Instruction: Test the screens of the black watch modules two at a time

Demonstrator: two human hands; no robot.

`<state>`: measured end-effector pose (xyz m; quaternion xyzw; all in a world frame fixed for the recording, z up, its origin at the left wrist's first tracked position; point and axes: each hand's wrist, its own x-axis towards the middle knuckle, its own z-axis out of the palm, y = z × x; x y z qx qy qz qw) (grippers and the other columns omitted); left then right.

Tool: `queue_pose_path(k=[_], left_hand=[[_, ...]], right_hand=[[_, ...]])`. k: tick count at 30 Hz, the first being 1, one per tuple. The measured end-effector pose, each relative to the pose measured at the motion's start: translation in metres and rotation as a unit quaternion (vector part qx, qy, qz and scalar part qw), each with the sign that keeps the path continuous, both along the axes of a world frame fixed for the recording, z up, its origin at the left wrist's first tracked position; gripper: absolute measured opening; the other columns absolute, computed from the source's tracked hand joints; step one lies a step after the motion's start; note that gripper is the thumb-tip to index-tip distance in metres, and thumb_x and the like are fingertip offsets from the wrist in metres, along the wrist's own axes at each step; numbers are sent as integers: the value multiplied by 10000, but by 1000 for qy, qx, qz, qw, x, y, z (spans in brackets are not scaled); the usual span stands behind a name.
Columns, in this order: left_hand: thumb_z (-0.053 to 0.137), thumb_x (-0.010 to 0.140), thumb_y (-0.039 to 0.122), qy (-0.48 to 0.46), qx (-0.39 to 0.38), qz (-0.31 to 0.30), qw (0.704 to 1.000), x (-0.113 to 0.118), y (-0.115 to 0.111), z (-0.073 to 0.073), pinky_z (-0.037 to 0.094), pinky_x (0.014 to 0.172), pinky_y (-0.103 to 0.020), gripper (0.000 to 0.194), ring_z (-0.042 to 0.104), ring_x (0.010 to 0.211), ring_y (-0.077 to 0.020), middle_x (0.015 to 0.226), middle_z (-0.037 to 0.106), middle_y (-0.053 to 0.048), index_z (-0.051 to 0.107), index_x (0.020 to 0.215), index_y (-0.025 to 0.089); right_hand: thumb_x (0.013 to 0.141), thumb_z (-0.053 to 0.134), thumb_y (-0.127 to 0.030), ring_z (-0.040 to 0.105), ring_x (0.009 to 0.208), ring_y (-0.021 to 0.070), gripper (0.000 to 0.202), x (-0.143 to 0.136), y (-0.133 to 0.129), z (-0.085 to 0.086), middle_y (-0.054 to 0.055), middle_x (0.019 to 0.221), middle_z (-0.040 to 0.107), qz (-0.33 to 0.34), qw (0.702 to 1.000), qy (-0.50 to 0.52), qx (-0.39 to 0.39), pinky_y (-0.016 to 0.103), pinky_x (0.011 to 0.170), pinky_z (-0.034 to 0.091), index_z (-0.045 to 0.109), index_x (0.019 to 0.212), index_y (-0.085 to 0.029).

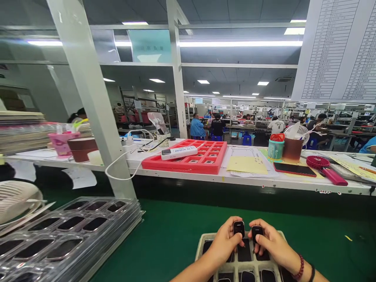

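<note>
Watch-shaped device, black and glossy with rounded corners and metal-looking rim, pinched upright between thumb and curled fingers of the left hand, over a beige tray; on its face, a pale mark, too small for reading. In the right hand, closed in similar manner, a second device of same shape, near the first but apart. Beneath, in thick-walled compartments, more dark rounded pieces. Around the right wrist, a red beaded bracelet. Farther, smooth green tabletop, with stacked clear plastic trays at left. On the white shelf, a red foam-like tray with square cells, and across it a white oblong object, with print resembling "11:10". At upper right, a hanging sheet with ruled table, characters too small for reading.
</note>
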<state>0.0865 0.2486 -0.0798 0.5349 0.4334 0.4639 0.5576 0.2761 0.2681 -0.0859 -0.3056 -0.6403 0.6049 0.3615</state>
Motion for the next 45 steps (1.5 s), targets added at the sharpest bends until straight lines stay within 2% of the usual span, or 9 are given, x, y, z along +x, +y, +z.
queue_pose_path(k=[12, 20, 45], left_hand=[[579, 654, 227, -5, 8, 1, 1000, 0, 1, -4, 367, 447, -180, 425, 591, 594, -118, 846, 565, -37, 476, 1057, 143], [585, 652, 247, -11, 8, -1, 1000, 0, -1, -1, 363, 450, -181, 430, 597, 601, -122, 859, 570, -43, 483, 1059, 148], [558, 659, 198, -6, 8, -2, 1000, -1, 0, -3, 360, 451, -185, 423, 595, 601, -122, 832, 566, -32, 468, 1068, 139]], right_hand=[[761, 640, -487, 571, 577, 116, 456, -1, -1, 0, 57, 933, 596, -10, 1000, -1, 0, 228, 507, 425, 500, 1072, -184], [782, 620, -447, 580, 588, 114, 425, 0, 0, -1, 54, 941, 589, 0, 1000, -9, 6, 221, 507, 426, 486, 1086, -182], [789, 610, -436, 573, 588, 113, 416, 0, 0, 0, 66, 948, 599, -1, 1000, -13, 12, 220, 513, 431, 481, 1088, -177]])
